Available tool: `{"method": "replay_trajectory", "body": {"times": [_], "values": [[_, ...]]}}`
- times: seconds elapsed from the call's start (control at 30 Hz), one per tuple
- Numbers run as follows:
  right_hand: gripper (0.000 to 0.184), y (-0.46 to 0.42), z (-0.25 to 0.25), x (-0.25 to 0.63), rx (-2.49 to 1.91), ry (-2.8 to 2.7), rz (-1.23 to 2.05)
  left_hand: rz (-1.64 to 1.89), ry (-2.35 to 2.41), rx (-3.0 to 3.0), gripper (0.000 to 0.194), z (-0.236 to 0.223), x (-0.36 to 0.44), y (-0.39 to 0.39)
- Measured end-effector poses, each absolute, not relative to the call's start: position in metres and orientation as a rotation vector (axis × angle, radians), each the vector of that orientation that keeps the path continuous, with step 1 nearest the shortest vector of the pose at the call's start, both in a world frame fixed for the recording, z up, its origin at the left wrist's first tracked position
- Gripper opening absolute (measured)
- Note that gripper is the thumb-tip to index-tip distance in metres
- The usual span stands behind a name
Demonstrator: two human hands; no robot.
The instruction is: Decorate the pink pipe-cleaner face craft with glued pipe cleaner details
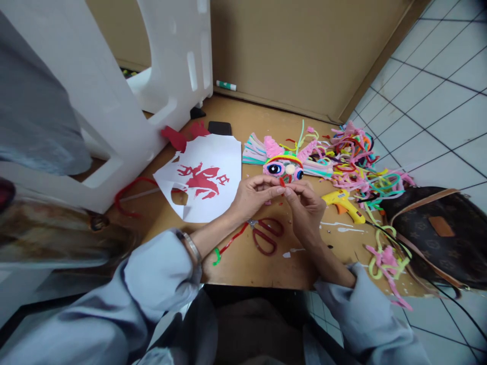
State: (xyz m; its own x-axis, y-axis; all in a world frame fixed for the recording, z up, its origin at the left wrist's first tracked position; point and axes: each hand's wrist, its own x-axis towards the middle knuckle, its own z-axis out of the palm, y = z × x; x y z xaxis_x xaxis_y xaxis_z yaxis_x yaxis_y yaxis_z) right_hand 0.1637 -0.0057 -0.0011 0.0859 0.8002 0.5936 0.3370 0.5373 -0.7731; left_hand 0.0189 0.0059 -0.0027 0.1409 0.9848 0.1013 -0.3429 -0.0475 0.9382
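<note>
My left hand (254, 195) and my right hand (305, 203) meet over the table, fingertips pinched together on a small red pipe cleaner piece (282, 181). Just behind my fingers lies a colourful pipe cleaner animal face (283, 165) with pink ears, big blue-rimmed eyes and striped side tufts. Its lower part is hidden by my hands. Red-handled scissors (268, 235) rest on the table below my hands, their blades partly covered by my left wrist. A red pipe cleaner (234, 237) with a green end lies beside them.
White paper (213, 147) with a red cut-out design lies left. A yellow glue gun (344, 205), a heap of pipe cleaners (353, 147) and a brown handbag (437, 223) are on the right. A black phone (219, 128) sits behind. A white plastic panel (178, 56) stands at left.
</note>
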Motion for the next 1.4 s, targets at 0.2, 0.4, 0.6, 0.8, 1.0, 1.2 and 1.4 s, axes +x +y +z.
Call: {"method": "replay_trajectory", "body": {"times": [0.2, 0.4, 0.6, 0.8, 1.0, 1.2, 1.4], "values": [[0.008, -0.006, -0.003, 0.163, -1.001, -1.563, 0.498, 1.351, 0.839, 1.206, 0.032, -0.002, 0.018, 0.006], [0.014, -0.006, -0.001, 0.165, -1.04, -1.719, 0.42, 1.484, 0.973, 1.582, 0.014, 0.0, 0.009, 0.009], [0.014, 0.0, 0.0, 0.172, -1.092, -1.681, 0.068, 1.261, 1.05, 1.738, 0.018, 0.0, -0.001, 0.017], [0.015, 0.007, -0.004, 0.172, -1.074, -1.902, -0.114, 1.21, 1.083, 1.86, 0.019, 0.001, -0.007, 0.023], [0.015, 0.012, -0.012, 0.171, -1.132, -1.947, -0.292, 1.153, 1.093, 1.822, 0.02, -0.003, -0.007, 0.026], [0.014, 0.015, -0.01, 0.171, -1.155, -1.995, -0.345, 1.155, 1.058, 1.722, 0.019, 0.001, -0.009, 0.026], [0.016, 0.01, -0.002, 0.165, -1.135, -1.945, -0.254, 1.204, 1.082, 1.644, 0.012, 0.001, -0.007, 0.029]]}}
